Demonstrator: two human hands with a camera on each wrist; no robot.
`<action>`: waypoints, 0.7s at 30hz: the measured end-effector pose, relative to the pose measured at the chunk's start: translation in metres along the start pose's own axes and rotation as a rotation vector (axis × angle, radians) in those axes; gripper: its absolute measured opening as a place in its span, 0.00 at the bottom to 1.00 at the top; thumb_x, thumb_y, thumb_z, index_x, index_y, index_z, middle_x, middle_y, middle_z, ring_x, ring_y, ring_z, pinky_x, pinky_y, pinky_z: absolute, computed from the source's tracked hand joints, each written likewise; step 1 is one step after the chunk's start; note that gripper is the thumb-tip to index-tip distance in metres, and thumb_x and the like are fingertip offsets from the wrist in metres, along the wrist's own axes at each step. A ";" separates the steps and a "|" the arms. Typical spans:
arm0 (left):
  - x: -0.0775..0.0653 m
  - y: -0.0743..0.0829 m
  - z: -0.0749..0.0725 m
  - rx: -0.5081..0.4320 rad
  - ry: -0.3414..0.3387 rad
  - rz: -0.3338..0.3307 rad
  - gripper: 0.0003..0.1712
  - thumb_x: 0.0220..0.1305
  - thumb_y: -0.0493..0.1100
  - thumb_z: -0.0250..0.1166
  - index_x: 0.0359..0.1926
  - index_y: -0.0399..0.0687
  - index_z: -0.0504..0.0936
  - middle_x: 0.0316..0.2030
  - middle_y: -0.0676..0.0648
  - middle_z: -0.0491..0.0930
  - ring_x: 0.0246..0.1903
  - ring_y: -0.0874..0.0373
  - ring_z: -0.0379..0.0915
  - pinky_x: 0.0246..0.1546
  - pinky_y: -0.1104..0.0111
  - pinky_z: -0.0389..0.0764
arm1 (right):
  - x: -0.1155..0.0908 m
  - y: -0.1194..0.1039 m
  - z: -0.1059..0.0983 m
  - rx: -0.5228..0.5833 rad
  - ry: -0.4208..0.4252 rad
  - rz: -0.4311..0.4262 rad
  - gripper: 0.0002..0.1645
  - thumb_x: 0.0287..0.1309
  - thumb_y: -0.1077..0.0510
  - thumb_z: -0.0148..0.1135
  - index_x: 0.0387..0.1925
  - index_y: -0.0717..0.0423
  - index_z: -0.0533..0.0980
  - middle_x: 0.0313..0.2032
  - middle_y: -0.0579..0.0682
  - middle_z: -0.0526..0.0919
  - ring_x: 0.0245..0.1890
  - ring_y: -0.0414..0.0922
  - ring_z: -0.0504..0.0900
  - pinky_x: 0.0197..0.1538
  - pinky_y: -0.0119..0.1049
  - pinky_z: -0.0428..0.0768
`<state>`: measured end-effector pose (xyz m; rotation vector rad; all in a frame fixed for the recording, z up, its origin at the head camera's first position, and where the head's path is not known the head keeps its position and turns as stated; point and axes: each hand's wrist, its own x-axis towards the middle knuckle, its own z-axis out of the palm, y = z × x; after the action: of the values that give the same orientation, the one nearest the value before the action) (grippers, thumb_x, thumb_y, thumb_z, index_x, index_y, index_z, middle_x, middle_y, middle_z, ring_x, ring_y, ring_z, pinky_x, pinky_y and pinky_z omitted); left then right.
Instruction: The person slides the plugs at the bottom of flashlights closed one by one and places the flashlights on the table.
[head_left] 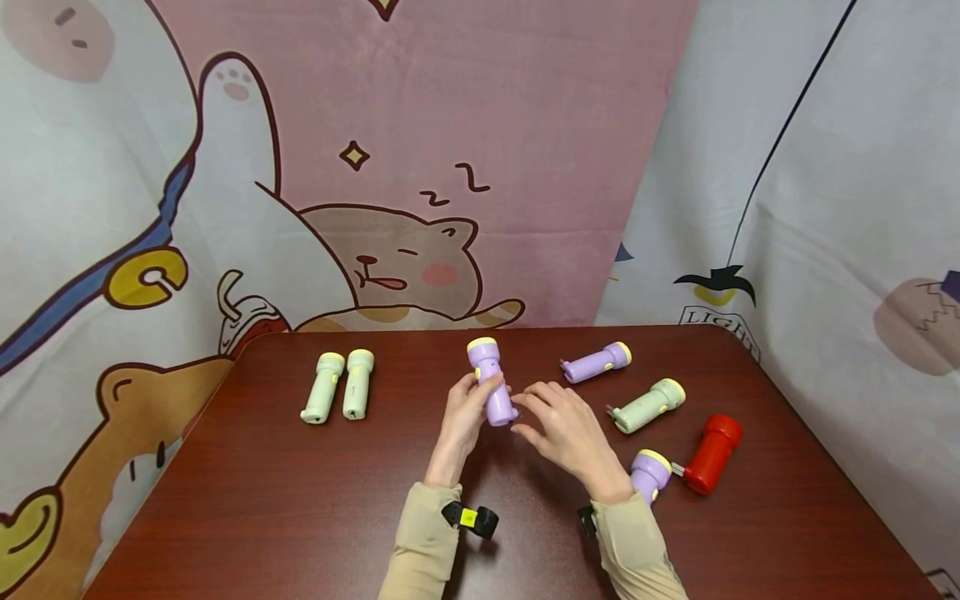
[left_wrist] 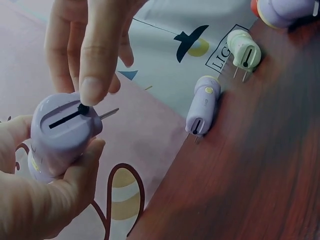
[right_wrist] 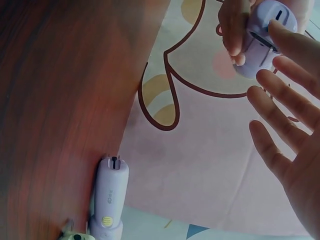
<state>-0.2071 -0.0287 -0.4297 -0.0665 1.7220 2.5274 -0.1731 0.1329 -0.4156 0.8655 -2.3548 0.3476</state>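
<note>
My left hand [head_left: 461,429] grips a purple flashlight [head_left: 492,392] above the table, its yellow-rimmed head tilted up and away. The tail end faces me in the left wrist view, where a black slider [left_wrist: 84,108] sits at one end of its slot. Metal plug prongs [left_wrist: 110,113] stick out from the side of the tail. My right hand [head_left: 566,429] is at this end, thumb tip touching the slider. Its other fingers [right_wrist: 272,145] are extended and spread beside the flashlight in the right wrist view.
Two pale green flashlights [head_left: 322,389] lie side by side at the left. At the right are a purple flashlight [head_left: 596,364], a pale green one [head_left: 647,407] and a red one [head_left: 712,457], with prongs out. Another purple flashlight [head_left: 650,473] is partly hidden behind my right wrist.
</note>
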 end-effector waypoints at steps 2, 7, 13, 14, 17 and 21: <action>-0.001 0.000 0.000 -0.006 -0.001 -0.003 0.22 0.63 0.39 0.60 0.53 0.27 0.69 0.31 0.47 0.79 0.31 0.61 0.79 0.34 0.69 0.83 | 0.000 0.000 0.001 0.000 0.007 -0.002 0.23 0.41 0.50 0.76 0.42 0.51 0.81 0.39 0.45 0.81 0.38 0.43 0.78 0.41 0.38 0.77; -0.001 -0.001 0.000 -0.006 -0.011 -0.002 0.21 0.63 0.39 0.59 0.51 0.28 0.70 0.31 0.50 0.75 0.31 0.62 0.77 0.33 0.71 0.81 | 0.000 0.000 0.002 0.005 0.021 0.001 0.22 0.41 0.51 0.76 0.41 0.52 0.81 0.39 0.45 0.81 0.38 0.43 0.78 0.41 0.39 0.77; 0.000 -0.001 -0.002 0.025 -0.009 -0.002 0.21 0.63 0.40 0.59 0.50 0.27 0.71 0.32 0.50 0.75 0.31 0.62 0.76 0.35 0.70 0.80 | 0.000 0.001 0.004 0.016 0.045 0.002 0.22 0.39 0.53 0.77 0.40 0.53 0.81 0.38 0.45 0.81 0.38 0.43 0.78 0.41 0.38 0.77; -0.001 -0.001 -0.002 0.028 -0.006 -0.002 0.21 0.62 0.40 0.59 0.51 0.27 0.72 0.32 0.50 0.76 0.31 0.62 0.77 0.35 0.69 0.80 | 0.000 0.002 0.004 0.018 0.050 0.001 0.22 0.39 0.54 0.78 0.40 0.53 0.81 0.38 0.45 0.82 0.38 0.43 0.78 0.42 0.38 0.77; -0.001 -0.001 -0.002 0.042 -0.007 0.009 0.23 0.63 0.40 0.60 0.52 0.25 0.71 0.34 0.49 0.78 0.31 0.62 0.78 0.37 0.69 0.80 | 0.000 0.002 0.004 0.027 0.061 -0.008 0.22 0.39 0.54 0.77 0.40 0.53 0.81 0.38 0.45 0.82 0.38 0.43 0.78 0.42 0.38 0.77; 0.000 -0.001 -0.004 0.042 -0.013 0.007 0.24 0.64 0.41 0.59 0.52 0.23 0.71 0.32 0.49 0.78 0.29 0.64 0.78 0.35 0.71 0.80 | 0.001 0.002 0.006 0.036 0.074 -0.029 0.21 0.41 0.53 0.76 0.40 0.53 0.81 0.38 0.45 0.82 0.38 0.43 0.78 0.42 0.38 0.77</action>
<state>-0.2067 -0.0321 -0.4316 -0.0419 1.7732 2.4890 -0.1776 0.1315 -0.4193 0.8873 -2.2719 0.4046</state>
